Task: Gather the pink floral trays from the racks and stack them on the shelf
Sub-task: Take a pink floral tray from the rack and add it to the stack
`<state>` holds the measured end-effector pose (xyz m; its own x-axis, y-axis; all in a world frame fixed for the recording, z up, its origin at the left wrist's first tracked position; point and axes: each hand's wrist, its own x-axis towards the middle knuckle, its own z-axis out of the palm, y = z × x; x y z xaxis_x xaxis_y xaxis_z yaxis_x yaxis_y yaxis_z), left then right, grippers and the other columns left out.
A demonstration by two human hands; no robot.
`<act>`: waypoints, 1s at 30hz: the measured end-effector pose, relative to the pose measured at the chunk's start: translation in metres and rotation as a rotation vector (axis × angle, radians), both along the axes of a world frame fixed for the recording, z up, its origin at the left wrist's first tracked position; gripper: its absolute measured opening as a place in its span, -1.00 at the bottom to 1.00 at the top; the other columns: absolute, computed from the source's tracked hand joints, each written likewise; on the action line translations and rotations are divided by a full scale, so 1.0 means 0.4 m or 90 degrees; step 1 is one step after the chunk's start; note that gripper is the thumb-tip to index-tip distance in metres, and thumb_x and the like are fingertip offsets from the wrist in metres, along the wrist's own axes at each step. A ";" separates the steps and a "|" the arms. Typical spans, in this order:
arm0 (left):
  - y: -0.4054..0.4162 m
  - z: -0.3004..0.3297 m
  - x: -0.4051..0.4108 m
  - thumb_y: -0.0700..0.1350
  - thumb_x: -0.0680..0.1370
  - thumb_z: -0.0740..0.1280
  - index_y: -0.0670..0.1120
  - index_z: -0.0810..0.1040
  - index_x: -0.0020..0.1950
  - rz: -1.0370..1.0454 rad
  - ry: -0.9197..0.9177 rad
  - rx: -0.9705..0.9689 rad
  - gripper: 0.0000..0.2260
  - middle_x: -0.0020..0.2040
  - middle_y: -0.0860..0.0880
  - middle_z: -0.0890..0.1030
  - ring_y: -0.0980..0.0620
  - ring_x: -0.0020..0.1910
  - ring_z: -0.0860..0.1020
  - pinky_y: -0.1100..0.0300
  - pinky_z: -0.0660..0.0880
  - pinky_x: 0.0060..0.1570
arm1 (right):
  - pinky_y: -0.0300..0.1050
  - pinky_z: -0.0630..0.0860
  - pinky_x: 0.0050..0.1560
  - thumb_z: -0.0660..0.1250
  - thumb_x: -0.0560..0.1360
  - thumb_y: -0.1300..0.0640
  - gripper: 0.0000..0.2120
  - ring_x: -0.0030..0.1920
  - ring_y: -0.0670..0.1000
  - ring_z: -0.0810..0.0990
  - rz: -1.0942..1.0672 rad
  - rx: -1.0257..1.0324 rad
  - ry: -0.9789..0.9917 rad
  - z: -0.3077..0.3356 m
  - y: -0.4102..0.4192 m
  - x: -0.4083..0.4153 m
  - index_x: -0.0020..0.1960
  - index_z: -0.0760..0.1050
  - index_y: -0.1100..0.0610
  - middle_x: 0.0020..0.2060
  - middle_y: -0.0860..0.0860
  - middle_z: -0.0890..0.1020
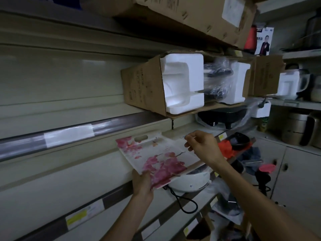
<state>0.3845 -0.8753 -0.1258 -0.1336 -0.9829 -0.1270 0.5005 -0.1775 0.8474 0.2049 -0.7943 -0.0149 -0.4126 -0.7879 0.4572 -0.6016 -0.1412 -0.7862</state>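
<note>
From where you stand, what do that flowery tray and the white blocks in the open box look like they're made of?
The pink floral tray looks like glossy hard plastic or melamine: thin, rigid, with a printed surface that catches light. The white blocks look like matte moulded foam packing, thick with shaped recesses.

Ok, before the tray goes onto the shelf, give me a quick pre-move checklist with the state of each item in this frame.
1. Left hand grips the pink floral tray at its near corner: ok.
2. Right hand secure on the far edge: cannot tell, fingers look loosely curled.
3. Tray level: not ok, tilted.
4. Shelf surface beside the tray free: ok.
5. White appliance under the tray clear of it: cannot tell.
</note>
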 end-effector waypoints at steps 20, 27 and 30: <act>0.380 0.044 0.223 -0.29 0.57 0.29 -0.02 0.53 0.16 0.152 -0.342 -0.147 -0.77 -0.10 0.00 0.67 0.34 -0.38 0.59 0.50 0.45 -0.40 | -0.06 0.51 0.08 0.22 0.58 -0.08 -0.62 0.04 0.11 0.55 0.083 0.201 -0.023 -0.063 -0.040 -0.071 0.18 0.47 0.22 0.05 0.07 0.57; 0.552 0.040 0.293 -0.10 0.57 0.33 0.15 0.52 0.26 0.201 -0.372 -0.123 -0.71 0.03 0.04 0.70 0.08 -0.03 0.68 0.09 0.62 -0.01 | 0.00 0.48 0.05 0.10 0.65 -0.03 -0.54 0.03 0.19 0.54 0.186 0.291 -0.196 -0.120 -0.011 0.047 0.23 0.47 0.36 0.08 0.23 0.56; 0.613 0.044 0.331 -0.09 0.57 0.32 0.17 0.49 0.28 0.235 -0.380 -0.100 -0.70 0.07 -0.02 0.68 -0.02 -0.02 0.67 0.13 0.63 -0.13 | 0.00 0.47 0.04 0.08 0.65 -0.02 -0.52 0.02 0.19 0.53 0.188 0.286 -0.152 -0.135 0.005 0.117 0.22 0.48 0.39 0.09 0.26 0.57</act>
